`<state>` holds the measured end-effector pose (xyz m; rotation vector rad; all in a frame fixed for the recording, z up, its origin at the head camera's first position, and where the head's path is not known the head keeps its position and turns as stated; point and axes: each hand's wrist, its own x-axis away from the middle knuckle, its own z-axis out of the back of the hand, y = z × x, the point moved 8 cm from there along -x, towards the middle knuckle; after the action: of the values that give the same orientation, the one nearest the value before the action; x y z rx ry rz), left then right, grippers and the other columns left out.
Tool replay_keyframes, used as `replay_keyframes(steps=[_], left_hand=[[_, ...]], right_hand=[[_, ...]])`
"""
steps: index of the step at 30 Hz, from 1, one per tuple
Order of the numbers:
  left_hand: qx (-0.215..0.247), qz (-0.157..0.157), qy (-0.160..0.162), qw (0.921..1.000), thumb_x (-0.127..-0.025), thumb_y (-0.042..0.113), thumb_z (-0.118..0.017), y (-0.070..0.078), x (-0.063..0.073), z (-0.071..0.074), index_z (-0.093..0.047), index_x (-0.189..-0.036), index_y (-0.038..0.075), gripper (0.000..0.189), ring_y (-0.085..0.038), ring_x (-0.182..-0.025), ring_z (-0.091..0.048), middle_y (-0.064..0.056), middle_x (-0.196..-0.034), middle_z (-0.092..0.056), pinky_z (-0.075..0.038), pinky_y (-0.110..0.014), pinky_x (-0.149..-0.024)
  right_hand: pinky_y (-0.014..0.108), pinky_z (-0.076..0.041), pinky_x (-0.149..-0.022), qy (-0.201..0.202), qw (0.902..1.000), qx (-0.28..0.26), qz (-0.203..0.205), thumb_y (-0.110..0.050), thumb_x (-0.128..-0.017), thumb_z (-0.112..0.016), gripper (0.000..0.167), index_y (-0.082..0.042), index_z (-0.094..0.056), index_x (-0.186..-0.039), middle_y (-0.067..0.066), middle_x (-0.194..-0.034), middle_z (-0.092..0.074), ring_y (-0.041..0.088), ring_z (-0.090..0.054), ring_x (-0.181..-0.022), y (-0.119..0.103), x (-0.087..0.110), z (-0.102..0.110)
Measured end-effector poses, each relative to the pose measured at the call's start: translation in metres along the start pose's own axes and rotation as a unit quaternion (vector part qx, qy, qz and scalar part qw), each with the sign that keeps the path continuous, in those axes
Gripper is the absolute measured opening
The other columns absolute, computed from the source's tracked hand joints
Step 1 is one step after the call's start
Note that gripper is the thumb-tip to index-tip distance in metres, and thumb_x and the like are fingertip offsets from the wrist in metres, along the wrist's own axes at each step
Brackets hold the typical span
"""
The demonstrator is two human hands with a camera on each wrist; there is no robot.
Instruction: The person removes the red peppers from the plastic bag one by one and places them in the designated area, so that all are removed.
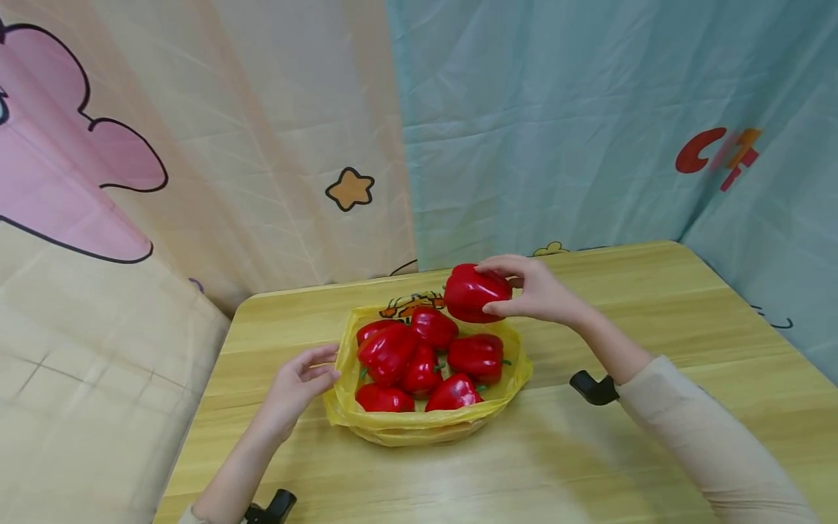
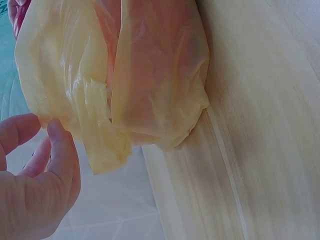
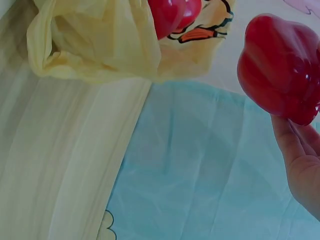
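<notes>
Mid-frame, glossy red pepper [image 1: 476, 295] was gripped by right hand [image 1: 532, 290], yellow bag [image 1: 425, 431] pinched by left hand [image 1: 302, 380]. Wooden table [image 1: 484, 480] was backed by curtains [image 1: 537, 131].

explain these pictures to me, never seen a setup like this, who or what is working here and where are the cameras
There's no machine at work, just a person working bare-handed. The wide picture comes from a camera worn on the head; the other two come from one worn on each wrist. On the wood-look table sits an open yellow bag with red bell peppers inside. The right hand holds another pepper up, while the left hand pinches the bag's edge.
</notes>
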<state>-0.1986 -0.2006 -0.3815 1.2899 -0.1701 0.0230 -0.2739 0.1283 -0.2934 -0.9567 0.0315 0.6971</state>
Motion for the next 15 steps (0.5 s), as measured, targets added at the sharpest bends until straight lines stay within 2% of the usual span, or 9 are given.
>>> replay_keyframes(steps=[10,15], left_hand=[[0.006,0.004,0.0,1.0,-0.089,0.004,-0.06,0.001,0.0,0.0,-0.046,-0.132,-0.002,0.045,-0.025,-0.108,-0.053,-0.019,-0.128,-0.048,-0.049,-0.022,-0.082],[0.005,0.005,0.0,1.0,-0.089,0.004,-0.06,0.0,-0.001,-0.001,-0.047,-0.132,-0.002,0.045,-0.025,-0.108,-0.053,-0.019,-0.128,-0.049,-0.049,-0.022,-0.082]], right_hand=[[0.046,-0.05,-0.083,0.016,0.9992,0.025,-0.027,-0.009,-0.075,-0.077,0.052,-0.001,-0.057,-0.122,0.014,-0.124,-0.055,0.027,-0.054,-0.105,0.013,0.012,0.023],[0.043,-0.051,-0.083,0.028,0.9987,0.027,-0.034,-0.01,-0.076,-0.076,0.051,-0.002,-0.057,-0.123,0.014,-0.124,-0.055,0.027,-0.054,-0.104,0.017,0.018,0.032]])
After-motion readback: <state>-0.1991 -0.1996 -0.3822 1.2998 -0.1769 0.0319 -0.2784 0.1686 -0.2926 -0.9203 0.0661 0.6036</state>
